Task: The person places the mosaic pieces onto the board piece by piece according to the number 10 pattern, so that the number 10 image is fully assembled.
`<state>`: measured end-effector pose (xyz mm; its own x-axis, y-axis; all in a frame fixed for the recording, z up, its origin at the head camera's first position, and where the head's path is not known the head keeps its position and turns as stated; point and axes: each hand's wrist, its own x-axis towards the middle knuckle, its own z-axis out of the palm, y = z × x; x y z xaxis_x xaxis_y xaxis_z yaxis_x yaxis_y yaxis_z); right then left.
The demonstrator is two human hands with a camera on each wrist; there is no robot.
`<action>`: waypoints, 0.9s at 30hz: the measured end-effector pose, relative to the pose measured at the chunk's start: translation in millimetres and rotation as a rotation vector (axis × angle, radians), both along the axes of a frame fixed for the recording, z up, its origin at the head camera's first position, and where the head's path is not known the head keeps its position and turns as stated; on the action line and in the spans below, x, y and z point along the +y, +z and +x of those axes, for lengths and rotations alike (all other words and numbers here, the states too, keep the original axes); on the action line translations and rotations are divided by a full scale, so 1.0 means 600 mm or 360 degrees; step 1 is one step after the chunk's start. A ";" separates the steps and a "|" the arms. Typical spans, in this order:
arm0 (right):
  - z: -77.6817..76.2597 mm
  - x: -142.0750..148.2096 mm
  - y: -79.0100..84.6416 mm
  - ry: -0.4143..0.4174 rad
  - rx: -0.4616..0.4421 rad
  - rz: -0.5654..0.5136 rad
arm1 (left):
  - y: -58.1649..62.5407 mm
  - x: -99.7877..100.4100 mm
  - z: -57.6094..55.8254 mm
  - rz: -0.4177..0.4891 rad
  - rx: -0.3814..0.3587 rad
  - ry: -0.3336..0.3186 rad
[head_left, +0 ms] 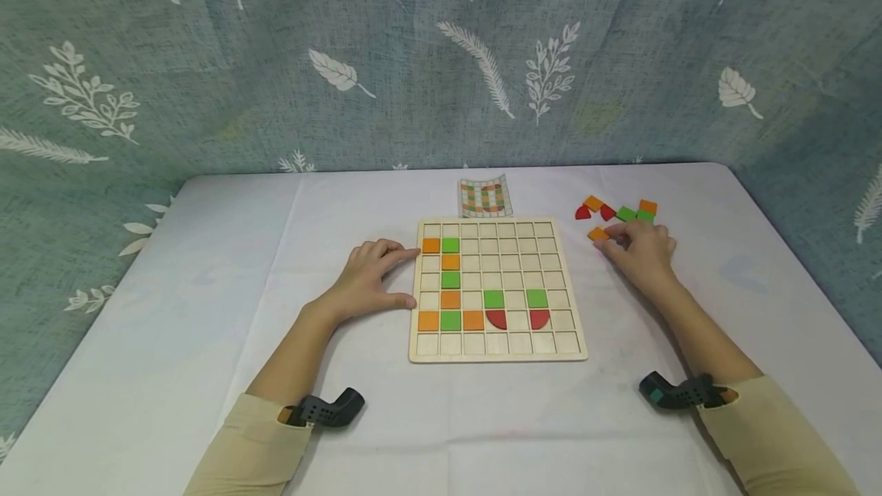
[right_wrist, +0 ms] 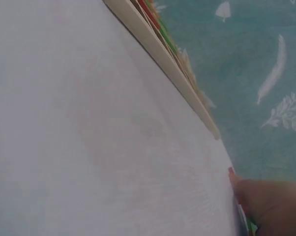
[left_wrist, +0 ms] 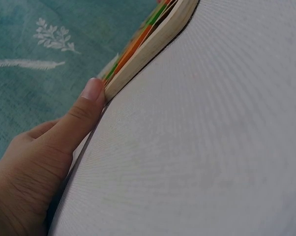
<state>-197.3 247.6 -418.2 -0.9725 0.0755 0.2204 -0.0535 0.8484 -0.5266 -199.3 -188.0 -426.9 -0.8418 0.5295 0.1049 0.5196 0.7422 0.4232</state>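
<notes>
A wooden grid board (head_left: 499, 354) lies flat, with orange and green square tiles and two red quarter-round tiles (head_left: 540, 319) in some of its cells. At its left edge my left hand (head_left: 368, 278) rests with thumb and forefinger spread apart, their tips touching the side; the thumb (left_wrist: 79, 115) shows against the rim in the left wrist view. Right of the board, my right hand (head_left: 642, 252) pinches an orange square tile (head_left: 598, 234) between thumb and fingers. In the right wrist view that hand (right_wrist: 276, 204) is only partly visible, low at the right edge.
Just behind the right hand lie loose tiles: orange squares (head_left: 593, 203), green squares (head_left: 626, 213) and red quarter-rounds (head_left: 583, 213). A pattern card (head_left: 485, 197) with a coloured grid stands behind the board. White cloth (head_left: 172, 312) covers the table, and a leaf-printed curtain (head_left: 386, 121) hangs behind.
</notes>
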 end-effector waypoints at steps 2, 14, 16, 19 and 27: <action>0.005 -0.005 0.001 0.0055 0.0012 0.0020 | 0.000 0.000 0.000 -0.0005 0.0002 -0.0003; 0.036 -0.041 0.015 0.0291 -0.0037 0.0016 | 0.004 0.000 0.002 -0.0003 -0.0010 0.0015; 0.041 -0.047 0.016 0.0343 -0.0038 0.0012 | 0.003 0.000 0.002 -0.0002 -0.0008 0.0012; 0.049 -0.056 0.018 0.0417 -0.0041 0.0003 | 0.002 -0.001 0.002 0.0002 -0.0005 0.0000; 0.066 -0.072 0.017 0.0611 0.0086 -0.0048 | 0.002 -0.002 0.003 0.0018 0.0000 -0.0014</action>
